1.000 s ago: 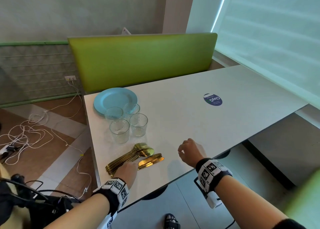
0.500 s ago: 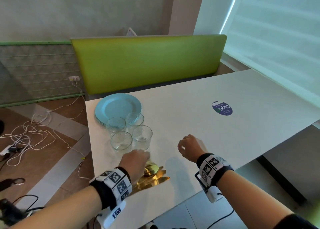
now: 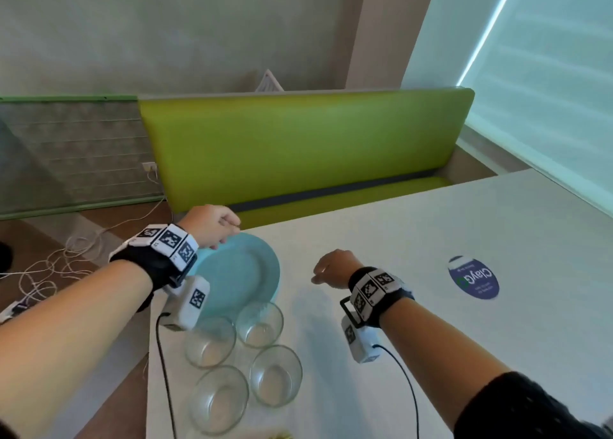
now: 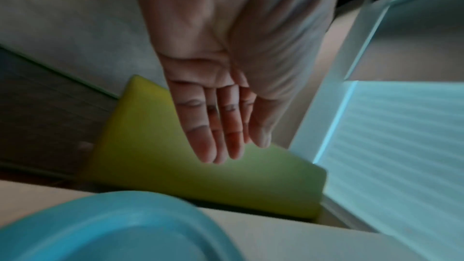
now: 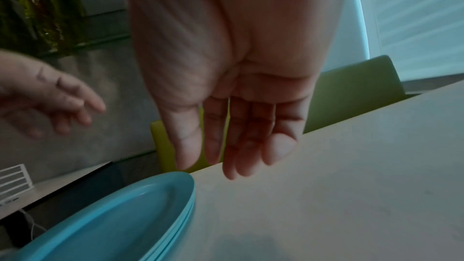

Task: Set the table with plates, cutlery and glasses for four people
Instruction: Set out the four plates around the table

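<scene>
A stack of light blue plates (image 3: 242, 272) sits at the far left corner of the white table (image 3: 414, 246). Several clear glasses (image 3: 258, 322) stand just in front of the stack. My left hand (image 3: 215, 224) hovers over the far rim of the plates, empty, with straight fingers (image 4: 218, 142) above the blue plates (image 4: 100, 229). My right hand (image 3: 328, 267) hangs over the bare table right of the stack, empty, its fingers (image 5: 238, 158) relaxed near the stacked rims of the plates (image 5: 150, 211). A sliver of gold cutlery (image 3: 282, 435) shows at the bottom edge.
A green bench (image 3: 298, 150) stands behind the table's far edge. A round blue sticker (image 3: 472, 277) lies on the table to the right. White cables (image 3: 49, 266) trail on the floor at the left. A window blind (image 3: 547, 73) fills the right side.
My left hand has left the gold cutlery and moved forward past the glasses to the plates' far rim. The right hand has moved forward toward the stack. The view has come closer.
</scene>
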